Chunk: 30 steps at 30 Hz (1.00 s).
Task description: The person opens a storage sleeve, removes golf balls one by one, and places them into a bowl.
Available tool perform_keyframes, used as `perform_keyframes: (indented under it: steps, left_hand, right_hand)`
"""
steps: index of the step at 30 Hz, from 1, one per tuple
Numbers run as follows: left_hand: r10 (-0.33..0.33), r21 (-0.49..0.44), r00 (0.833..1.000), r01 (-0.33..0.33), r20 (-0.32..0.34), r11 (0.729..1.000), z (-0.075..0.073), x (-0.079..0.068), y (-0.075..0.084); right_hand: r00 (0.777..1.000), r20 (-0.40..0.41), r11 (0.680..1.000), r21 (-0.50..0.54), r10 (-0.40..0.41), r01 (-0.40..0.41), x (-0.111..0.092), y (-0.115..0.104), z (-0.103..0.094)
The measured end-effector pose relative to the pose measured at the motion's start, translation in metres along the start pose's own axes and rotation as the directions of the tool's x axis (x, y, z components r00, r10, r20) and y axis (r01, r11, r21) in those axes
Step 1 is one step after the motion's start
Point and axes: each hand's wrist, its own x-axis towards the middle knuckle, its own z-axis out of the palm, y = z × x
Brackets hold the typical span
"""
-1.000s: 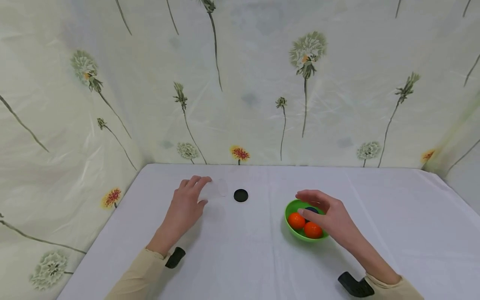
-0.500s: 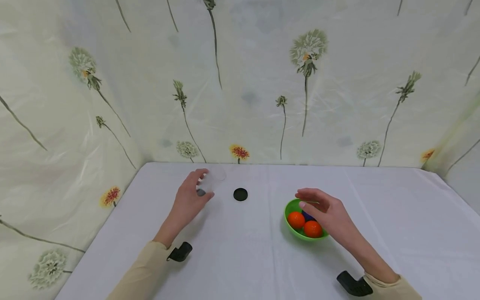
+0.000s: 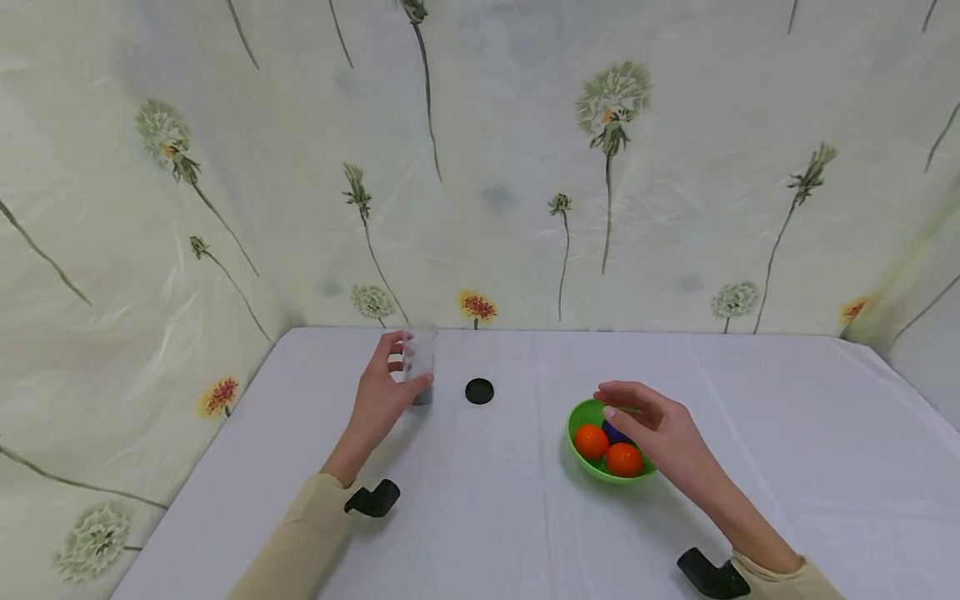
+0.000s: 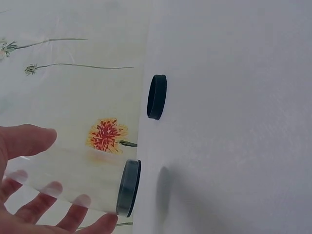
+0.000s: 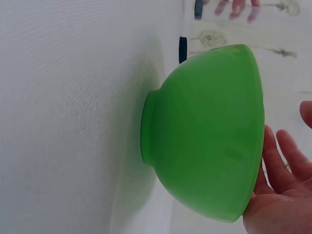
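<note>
Clear cup (image 3: 419,363) stands upright beside the black lid (image 3: 479,391), left hand (image 3: 381,398) wrapped round it to steady it; right hand (image 3: 660,433) hovers loose over the green bowl (image 3: 581,417).

Left hand (image 4: 24,195) around clear jar (image 4: 78,183), black lid (image 4: 157,96) nearby

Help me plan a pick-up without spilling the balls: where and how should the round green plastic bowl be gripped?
Probably at the rim of the green plastic bowl, coming from its right side, where the right hand hovers. The wall flares from a narrow foot, so a low grip would likely slip. Pinch the rim, thumb outside, away from the orange balls.
</note>
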Motion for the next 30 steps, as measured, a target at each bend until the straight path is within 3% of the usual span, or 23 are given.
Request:
perform_keyframes:
  steps: [30]
  left_hand:
    - [-0.069,-0.125,0.997,0.071,0.021,0.99,0.023,0.016,-0.013]
  right_hand:
    - [1.0,-0.008,1.0,0.004,0.006,-0.006,-0.004,0.001,-0.004]
